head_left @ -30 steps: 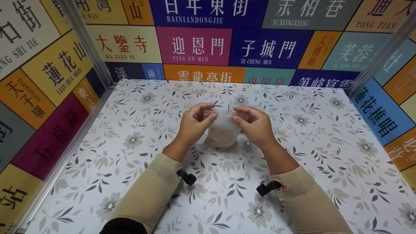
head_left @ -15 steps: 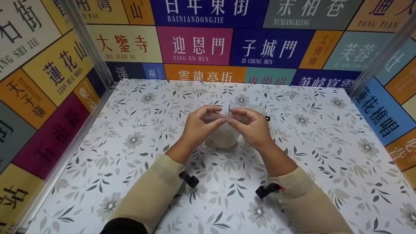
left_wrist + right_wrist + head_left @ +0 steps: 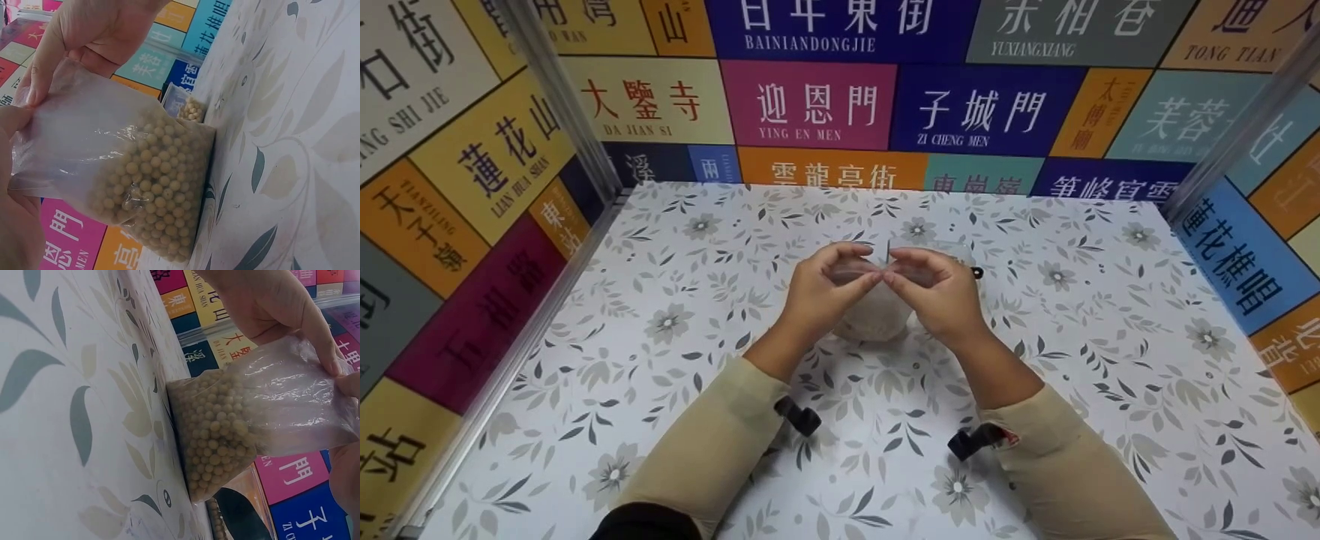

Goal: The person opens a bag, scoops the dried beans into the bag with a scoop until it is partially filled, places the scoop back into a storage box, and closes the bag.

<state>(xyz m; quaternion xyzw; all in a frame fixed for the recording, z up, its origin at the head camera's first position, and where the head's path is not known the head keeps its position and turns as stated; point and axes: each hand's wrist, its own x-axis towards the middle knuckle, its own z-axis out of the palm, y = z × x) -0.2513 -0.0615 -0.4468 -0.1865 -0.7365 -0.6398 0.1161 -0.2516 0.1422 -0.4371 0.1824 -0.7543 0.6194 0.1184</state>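
A clear plastic bag (image 3: pixel 874 315) stands on the patterned table, its lower part filled with round beige beans (image 3: pixel 163 185) that look like soybeans. My left hand (image 3: pixel 817 292) pinches the bag's top edge between thumb and fingers. From the other side, my right hand (image 3: pixel 949 296) pinches the same edge. The two thumb tips meet at the middle of the bag's mouth. In the right wrist view the upper part of the bag (image 3: pixel 292 399) is slack and holds no beans. Whether the mouth is sealed, I cannot tell.
Behind my right hand stands a clear container (image 3: pixel 952 247) with a black part (image 3: pixel 977 273) at its right side. Similar beans (image 3: pixel 191 109) show inside it in the left wrist view. Colourful sign-covered panels (image 3: pixel 810 105) enclose the table (image 3: pixel 1110 300) at the back and sides.
Both hands have moved inward along the bag's top edge, from a gap between them to thumbs touching. Over the last half second they have hardly moved.
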